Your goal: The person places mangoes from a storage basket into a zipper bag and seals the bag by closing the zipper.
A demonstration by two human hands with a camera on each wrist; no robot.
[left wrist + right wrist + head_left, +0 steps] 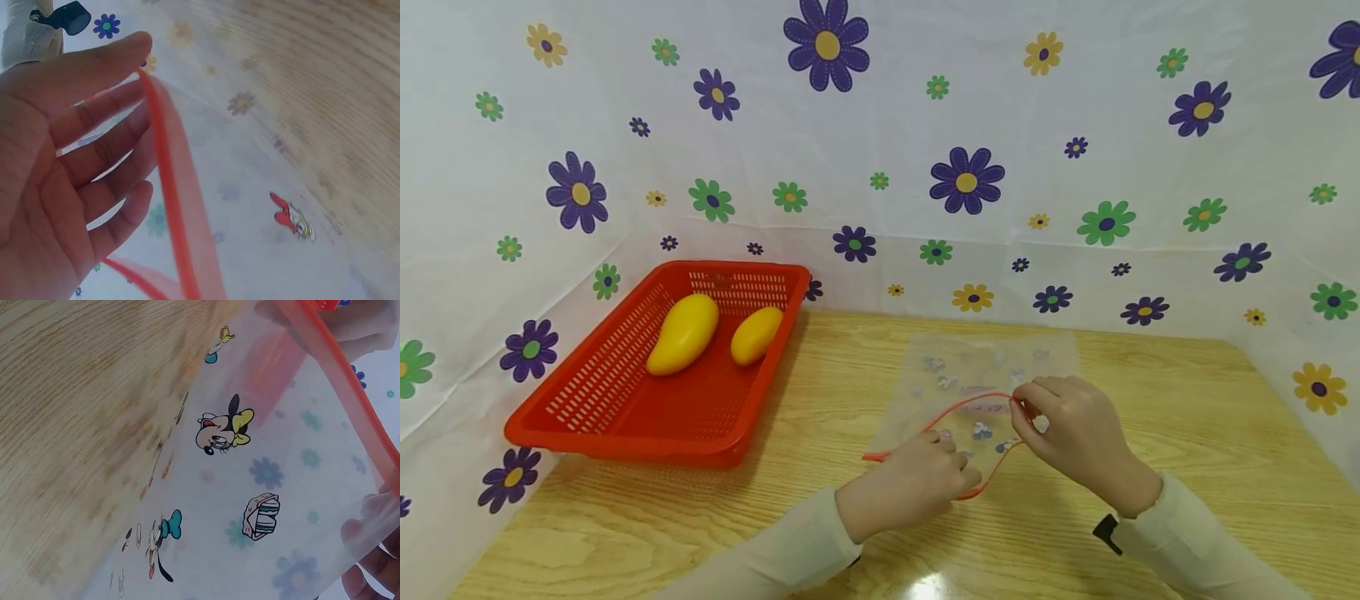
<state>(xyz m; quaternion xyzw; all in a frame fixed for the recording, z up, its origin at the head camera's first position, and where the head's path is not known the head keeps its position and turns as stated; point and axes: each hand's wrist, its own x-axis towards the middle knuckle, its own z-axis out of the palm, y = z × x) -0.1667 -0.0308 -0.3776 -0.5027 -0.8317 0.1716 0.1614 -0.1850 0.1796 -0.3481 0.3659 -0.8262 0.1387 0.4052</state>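
A see-through zip bag (981,354) with printed cartoon figures lies over the wooden table, its mouth spread apart and facing me. Red zip strips (167,169) edge that mouth. With thumb and fingertips my left hand (913,482) pinches the strip at the left side; in the left wrist view the other fingers are loosely bent behind it. At the right end of the mouth, my right hand (1071,425) pinches the edge. Cartoon prints show on the bag (212,481) in the right wrist view, where only some fingertips of the right hand (375,550) appear.
To the left stands a red plastic basket (655,446) with slotted sides. Inside it lie two yellow mangoes, a larger mango (685,333) and a partly hidden mango (756,337). A white flowered cloth (880,133) surrounds the wooden table (1172,417) at back and sides.
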